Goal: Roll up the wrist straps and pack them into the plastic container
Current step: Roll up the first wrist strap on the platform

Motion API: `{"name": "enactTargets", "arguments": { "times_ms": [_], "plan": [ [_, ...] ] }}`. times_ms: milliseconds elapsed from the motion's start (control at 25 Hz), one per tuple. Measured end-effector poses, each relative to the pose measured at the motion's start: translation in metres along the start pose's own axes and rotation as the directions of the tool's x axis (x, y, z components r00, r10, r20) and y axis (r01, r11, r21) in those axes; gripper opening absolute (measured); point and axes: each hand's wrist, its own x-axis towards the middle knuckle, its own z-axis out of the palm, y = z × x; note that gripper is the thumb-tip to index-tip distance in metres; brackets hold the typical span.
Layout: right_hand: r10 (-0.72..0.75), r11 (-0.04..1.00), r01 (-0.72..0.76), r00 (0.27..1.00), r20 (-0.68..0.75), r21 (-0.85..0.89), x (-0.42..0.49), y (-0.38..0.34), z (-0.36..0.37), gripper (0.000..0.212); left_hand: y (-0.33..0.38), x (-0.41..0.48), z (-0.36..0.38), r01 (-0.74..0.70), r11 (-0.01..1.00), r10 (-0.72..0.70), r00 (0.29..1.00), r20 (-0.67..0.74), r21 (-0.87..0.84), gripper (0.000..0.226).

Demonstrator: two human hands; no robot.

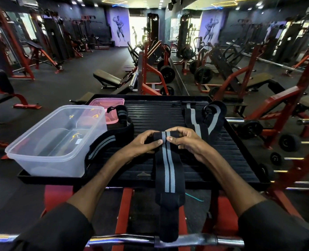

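**Both hands pinch the rolled end of a strap**

Head view: the left hand (144, 142) and the right hand (183, 139) meet over the middle of a black ribbed platform (231, 160). Between them sits the rolled end of a black strap (168, 171) with two grey stripes. The thumbs press on top of the roll, nearly touching each other at the stripes, and the other fingers curl round its far side, so both hands are closed tight on the strap. The unrolled length runs from the roll toward the person, over the near edge of the platform, and its end lies draped across a chrome bar (124, 239) at the bottom of the view.

A clear container (46, 153) stands on the left part of the platform, open on top; no strap can be seen inside it. Just behind it lies a pink lid (112, 104). A second strap (110, 140) lies unrolled right beside the container's right wall, curving from the lid down toward the near edge. A third strap (191, 116) and a fourth strap (213, 116) lie side by side at the far right of the platform, the fourth one looped at its top.

Dark sleeves (59, 225) cover both forearms up to mid-arm.
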Motion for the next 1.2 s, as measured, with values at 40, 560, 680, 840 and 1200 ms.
{"name": "enactTargets", "arguments": {
  "times_ms": [40,560,680,840,1200],
  "plan": [
    [0.004,1.000,-0.004,1.000,0.001,-0.008,0.000,-0.001,0.000,0.034,0.001,0.000,0.000,-0.007,1.000,0.007,1.000,-0.008,0.000,0.031],
    [0.179,0.984,-0.176,0.980,0.084,-0.039,0.003,-0.004,0.009,0.060,-0.004,-0.001,-0.003,-0.277,0.945,0.315,0.914,-0.256,0.174,0.052],
    [0.097,0.995,-0.098,0.995,0.022,0.037,0.001,-0.003,0.010,0.058,-0.002,-0.003,-0.005,-0.250,0.966,0.259,0.941,-0.218,0.067,0.052],
    [0.016,0.998,-0.011,0.997,-0.080,0.065,0.001,0.000,0.022,0.041,0.007,-0.004,0.010,0.097,0.934,-0.114,0.993,-0.029,-0.344,0.051],
    [0.118,0.982,-0.124,0.992,0.045,0.145,-0.006,-0.010,0.013,0.043,-0.004,-0.017,-0.012,-0.131,0.991,0.131,0.985,-0.113,0.009,0.041]
  ]
}}
